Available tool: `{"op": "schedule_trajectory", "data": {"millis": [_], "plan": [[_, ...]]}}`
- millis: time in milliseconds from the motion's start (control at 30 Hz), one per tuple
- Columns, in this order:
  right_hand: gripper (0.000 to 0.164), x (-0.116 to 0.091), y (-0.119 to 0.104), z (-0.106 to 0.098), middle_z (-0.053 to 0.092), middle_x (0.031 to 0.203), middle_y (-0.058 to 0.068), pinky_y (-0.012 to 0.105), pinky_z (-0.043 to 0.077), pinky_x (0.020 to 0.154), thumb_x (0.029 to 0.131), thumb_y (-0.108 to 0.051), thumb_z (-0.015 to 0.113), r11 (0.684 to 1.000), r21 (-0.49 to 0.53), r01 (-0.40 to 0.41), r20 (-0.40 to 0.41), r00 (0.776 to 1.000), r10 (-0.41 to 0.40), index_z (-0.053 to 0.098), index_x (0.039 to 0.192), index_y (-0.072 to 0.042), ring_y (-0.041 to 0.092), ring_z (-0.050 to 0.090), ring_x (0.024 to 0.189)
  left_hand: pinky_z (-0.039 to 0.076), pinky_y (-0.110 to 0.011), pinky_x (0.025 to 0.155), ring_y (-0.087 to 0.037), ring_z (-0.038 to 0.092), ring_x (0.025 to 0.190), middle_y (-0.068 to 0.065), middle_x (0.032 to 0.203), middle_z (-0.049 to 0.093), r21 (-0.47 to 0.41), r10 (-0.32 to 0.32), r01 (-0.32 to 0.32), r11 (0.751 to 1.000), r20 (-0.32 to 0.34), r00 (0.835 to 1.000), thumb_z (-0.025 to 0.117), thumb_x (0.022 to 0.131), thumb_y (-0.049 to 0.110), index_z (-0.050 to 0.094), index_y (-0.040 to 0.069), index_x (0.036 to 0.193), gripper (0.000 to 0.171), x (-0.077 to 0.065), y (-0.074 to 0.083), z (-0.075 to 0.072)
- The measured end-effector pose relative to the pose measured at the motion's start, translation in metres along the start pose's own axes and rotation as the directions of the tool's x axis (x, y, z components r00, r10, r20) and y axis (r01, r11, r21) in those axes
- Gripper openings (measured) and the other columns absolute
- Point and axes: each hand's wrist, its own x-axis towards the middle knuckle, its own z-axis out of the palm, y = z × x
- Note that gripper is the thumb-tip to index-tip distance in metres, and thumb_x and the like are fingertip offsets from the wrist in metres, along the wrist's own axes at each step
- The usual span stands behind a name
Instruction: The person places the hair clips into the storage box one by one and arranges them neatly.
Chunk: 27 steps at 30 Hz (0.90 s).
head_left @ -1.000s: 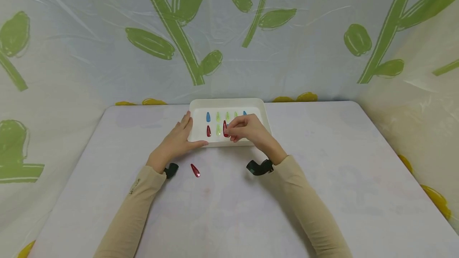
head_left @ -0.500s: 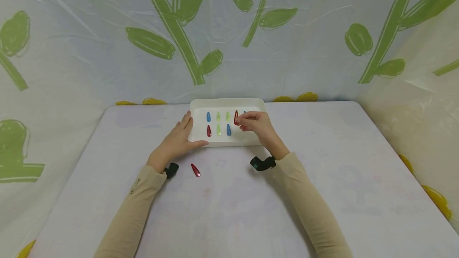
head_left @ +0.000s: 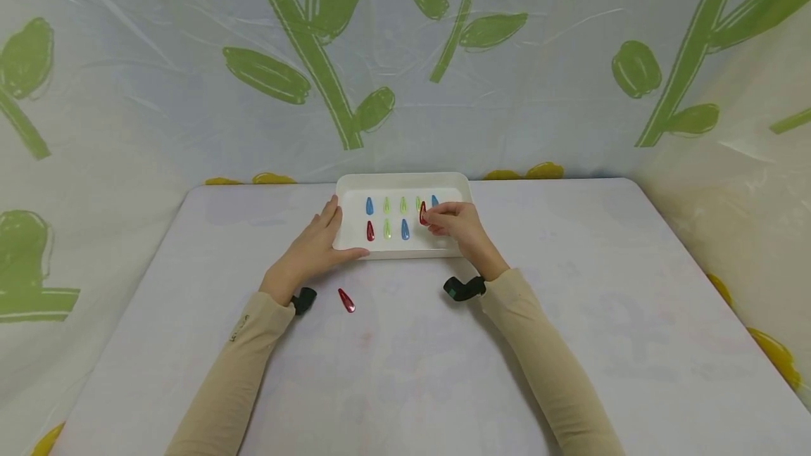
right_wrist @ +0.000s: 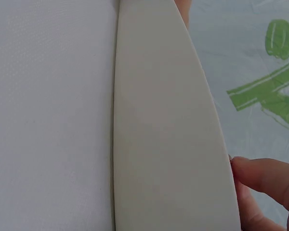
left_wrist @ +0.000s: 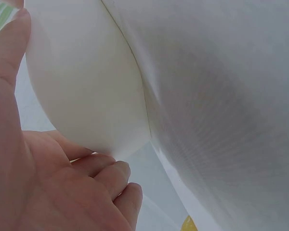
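My right hand (head_left: 457,226) pinches a red snap hair clip (head_left: 423,212) between thumb and fingertips, over the right half of a white tray (head_left: 405,255). My left hand (head_left: 312,245) rests against the tray's near left corner, thumb along the front wall and fingers extended along the left side. In the left wrist view that hand's fingers touch the tray wall (left_wrist: 86,77). Inside the tray lie blue, green and red clips in two rows, including a red clip (head_left: 370,231) and a blue clip (head_left: 405,229) in the near row. The right wrist view hides the held clip behind the tray wall (right_wrist: 168,120).
Another red hair clip (head_left: 346,300) lies on the table (head_left: 393,371) in front of the tray, near the left wrist. Behind the tray, at the table's far edge, hangs a leaf-patterned curtain (head_left: 538,104).
The right hand has carried the red clip from above the near-row blue clip to the right, away over the far row, then slightly back. The left hand stays in place.
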Motion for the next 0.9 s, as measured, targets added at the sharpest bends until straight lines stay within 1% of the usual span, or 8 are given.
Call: {"op": "schedule_trajectory", "data": {"millis": [67, 167, 400, 567, 667, 800, 900], "plan": [[0.021, 0.001, 0.002, 0.000, 0.069, 0.094, 0.011, 0.023, 0.057, 0.070, 0.092, -0.007, 0.070, 0.999, -0.027, -0.028, -0.011, 1.000, 0.028, 0.069, 0.106, 0.009, 0.015, 0.062, 0.071, 0.007, -0.047, 0.123, -0.030, 0.000, 0.152, -0.010, 0.165, -0.011, -0.001, -0.003, 0.003, 1.000, 0.000, 1.000, 0.063, 0.083, 0.070, 0.008, -0.001, 0.158, 0.117, 0.000, 0.000, 0.000], [0.019, 0.002, 0.004, 0.002, 0.068, 0.093, 0.012, 0.022, 0.057, 0.067, 0.092, -0.005, 0.070, 0.997, -0.058, -0.049, -0.025, 0.999, 0.047, 0.070, 0.105, 0.009, 0.015, 0.062, 0.068, 0.007, -0.046, 0.123, -0.030, 0.001, 0.152, -0.010, 0.165, -0.010, 0.000, -0.002, 0.002, 1.000, -0.003, 1.000, 0.063, 0.083, 0.071, 0.008, -0.001, 0.158, 0.118, 0.000, 0.000, 0.000], [0.013, 0.002, 0.007, 0.003, 0.068, 0.084, 0.009, 0.022, 0.057, 0.064, 0.089, -0.004, 0.072, 0.984, -0.175, -0.035, -0.030, 0.999, 0.030, 0.073, 0.097, 0.006, 0.014, 0.062, 0.064, 0.007, -0.046, 0.123, -0.029, 0.001, 0.152, -0.011, 0.165, -0.010, -0.001, 0.003, -0.003, 1.000, -0.005, 1.000, 0.064, 0.082, 0.071, 0.008, -0.002, 0.157, 0.118, 0.000, 0.001, 0.000], [0.012, 0.001, 0.007, 0.004, 0.069, 0.081, 0.009, 0.023, 0.057, 0.062, 0.087, -0.003, 0.073, 0.979, -0.195, -0.054, -0.031, 0.998, 0.049, 0.073, 0.095, 0.007, 0.015, 0.064, 0.062, 0.008, -0.048, 0.122, -0.032, 0.001, 0.151, -0.011, 0.165, -0.011, 0.000, -0.003, 0.003, 1.000, 0.002, 1.000, 0.064, 0.083, 0.071, 0.008, -0.002, 0.157, 0.118, 0.000, 0.001, 0.000], [0.012, 0.002, 0.010, 0.005, 0.069, 0.078, 0.009, 0.023, 0.058, 0.062, 0.087, -0.002, 0.073, 0.976, -0.214, -0.044, -0.037, 0.999, 0.037, 0.073, 0.094, 0.007, 0.014, 0.065, 0.060, 0.008, -0.048, 0.122, -0.033, 0.001, 0.151, -0.011, 0.165, -0.011, 0.002, -0.006, 0.006, 1.000, 0.004, 1.000, 0.063, 0.083, 0.071, 0.008, -0.002, 0.157, 0.118, -0.001, 0.000, 0.000], [0.010, 0.003, 0.011, 0.006, 0.070, 0.075, 0.009, 0.023, 0.058, 0.060, 0.086, -0.002, 0.073, 0.959, -0.281, -0.025, -0.057, 0.998, 0.009, 0.075, 0.091, 0.006, 0.011, 0.065, 0.057, 0.008, -0.048, 0.122, -0.031, 0.001, 0.152, -0.010, 0.165, -0.011, -0.001, -0.003, 0.003, 1.000, 0.000, 1.000, 0.063, 0.083, 0.072, 0.008, -0.002, 0.157, 0.118, 0.000, -0.001, 0.001], [0.009, 0.004, 0.012, 0.007, 0.070, 0.074, 0.008, 0.022, 0.058, 0.059, 0.086, -0.003, 0.073, 0.940, -0.341, -0.029, -0.068, 0.998, 0.006, 0.076, 0.090, 0.004, 0.009, 0.064, 0.056, 0.008, -0.048, 0.122, -0.030, 0.000, 0.152, -0.010, 0.165, -0.011, 0.000, -0.001, 0.001, 1.000, 0.000, 1.000, 0.063, 0.083, 0.072, 0.008, -0.001, 0.157, 0.118, 0.000, -0.001, 0.002]]}}
